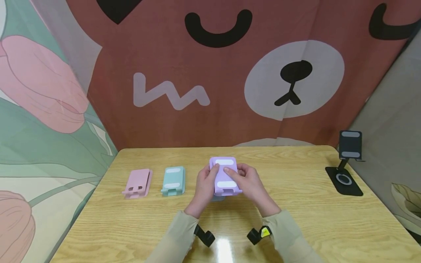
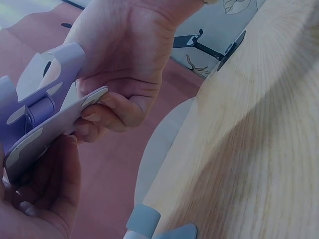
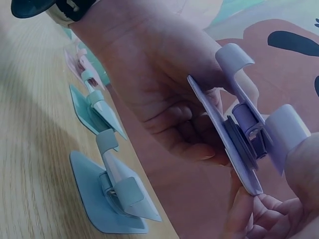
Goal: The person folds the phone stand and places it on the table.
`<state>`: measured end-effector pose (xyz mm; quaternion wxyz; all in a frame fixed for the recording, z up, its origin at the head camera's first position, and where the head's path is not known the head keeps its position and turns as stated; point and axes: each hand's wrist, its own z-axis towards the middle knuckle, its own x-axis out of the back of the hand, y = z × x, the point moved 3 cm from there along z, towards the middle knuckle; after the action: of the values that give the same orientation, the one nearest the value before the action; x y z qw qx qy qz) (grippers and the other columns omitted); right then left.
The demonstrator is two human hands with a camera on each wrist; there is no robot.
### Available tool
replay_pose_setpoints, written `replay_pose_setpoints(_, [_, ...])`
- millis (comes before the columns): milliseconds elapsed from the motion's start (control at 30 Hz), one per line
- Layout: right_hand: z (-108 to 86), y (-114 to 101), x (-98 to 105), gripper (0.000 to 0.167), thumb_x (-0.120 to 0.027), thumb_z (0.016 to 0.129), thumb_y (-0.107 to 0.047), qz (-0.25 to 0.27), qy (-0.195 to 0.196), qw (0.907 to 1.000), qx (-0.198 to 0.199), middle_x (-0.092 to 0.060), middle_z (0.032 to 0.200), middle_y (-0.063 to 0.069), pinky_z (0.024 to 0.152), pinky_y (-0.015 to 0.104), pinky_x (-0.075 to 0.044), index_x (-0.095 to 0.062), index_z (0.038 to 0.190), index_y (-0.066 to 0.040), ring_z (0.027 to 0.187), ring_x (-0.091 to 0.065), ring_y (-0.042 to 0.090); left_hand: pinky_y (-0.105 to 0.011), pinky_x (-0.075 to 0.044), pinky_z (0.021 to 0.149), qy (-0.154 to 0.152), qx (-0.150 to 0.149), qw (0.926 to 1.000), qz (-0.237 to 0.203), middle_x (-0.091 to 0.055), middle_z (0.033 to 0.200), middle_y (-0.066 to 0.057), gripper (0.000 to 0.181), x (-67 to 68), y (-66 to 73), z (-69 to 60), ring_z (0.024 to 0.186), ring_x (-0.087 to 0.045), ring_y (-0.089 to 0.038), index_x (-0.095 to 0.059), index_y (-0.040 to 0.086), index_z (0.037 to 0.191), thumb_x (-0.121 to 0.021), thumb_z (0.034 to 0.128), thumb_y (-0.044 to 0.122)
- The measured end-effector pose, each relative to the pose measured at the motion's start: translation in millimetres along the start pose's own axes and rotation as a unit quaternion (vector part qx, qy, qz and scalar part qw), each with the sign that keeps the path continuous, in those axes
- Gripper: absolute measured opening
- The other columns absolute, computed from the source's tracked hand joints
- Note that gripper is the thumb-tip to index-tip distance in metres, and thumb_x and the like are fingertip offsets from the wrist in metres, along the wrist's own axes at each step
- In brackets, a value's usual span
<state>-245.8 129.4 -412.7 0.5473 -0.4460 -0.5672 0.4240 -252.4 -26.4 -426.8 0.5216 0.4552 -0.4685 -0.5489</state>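
Note:
A light purple folding phone stand (image 1: 222,176) with white pads is held up between both hands over the table. My left hand (image 1: 205,184) grips its left side, the thumb lying on the padded face. On the opposite edge, my right hand (image 1: 251,182) holds it with the thumb on the front and fingers behind. In the right wrist view the purple stand (image 3: 239,117) appears side-on, its plates folded near each other with a hinge between. Beneath the hands lies a blue phone stand (image 3: 107,199), mostly hidden in the head view.
On the table's left are a pink phone stand (image 1: 138,182) and a teal phone stand (image 1: 174,178), both folded down. An unfolded black phone stand (image 1: 350,149) stands at the right edge. A printed cloth (image 1: 164,128) hangs behind the wooden table (image 1: 296,204).

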Motion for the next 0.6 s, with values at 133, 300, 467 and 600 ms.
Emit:
replay_pose_setpoints(133, [0.4, 1, 0, 0.056, -0.073, 0.094, -0.043, 0.012, -0.004, 0.9999, -0.004, -0.070, 0.099, 0.013, 0.065, 0.032, -0.057, -0.061, 0.126, 0.001, 0.080, -0.068, 0.021, -0.033, -0.056, 0.079, 0.009, -0.004, 0.9999, 0.007, -0.071, 0.103, -0.012, 0.042, 0.3, -0.3, 0.2, 0.090, -0.067, -0.020, -0.063, -0.004, 0.129, -0.050, 0.1074, 0.030])
replay_pose_setpoints(300, [2.9, 0, 3, 0.055, -0.073, 0.095, -0.040, 0.015, -0.013, 0.9998, 0.005, -0.072, 0.096, 0.015, 0.064, 0.032, -0.058, -0.059, 0.126, 0.003, 0.079, -0.070, 0.021, -0.031, -0.056, 0.076, 0.022, -0.005, 0.9996, 0.018, -0.071, 0.099, -0.011, 0.041, 0.6, 0.4, -0.2, 0.086, -0.067, -0.018, -0.065, -0.004, 0.126, -0.052, 0.1066, 0.030])
replay_pose_setpoints(467, [4.7, -2, 12, 0.054, -0.074, 0.095, -0.037, 0.014, -0.004, 0.9998, 0.011, -0.072, 0.097, 0.016, 0.064, 0.032, -0.058, -0.057, 0.126, 0.003, 0.079, -0.071, 0.022, -0.032, -0.055, 0.072, 0.021, 0.003, 0.9983, 0.054, -0.071, 0.097, -0.008, 0.048, -0.8, 2.1, 1.2, 0.082, -0.066, -0.018, -0.066, 0.000, 0.125, -0.058, 0.1028, 0.043])
replay_pose_setpoints(600, [7.5, -1, 19, 0.054, -0.075, 0.094, -0.036, 0.018, 0.006, 0.9998, 0.008, -0.072, 0.098, 0.018, 0.064, 0.032, -0.058, -0.057, 0.126, 0.005, 0.079, -0.071, 0.023, -0.038, -0.056, 0.080, 0.029, 0.000, 0.9959, 0.085, -0.070, 0.109, -0.010, 0.055, 0.3, 1.4, 2.9, 0.090, -0.067, -0.020, -0.064, 0.002, 0.128, -0.060, 0.1002, 0.049])
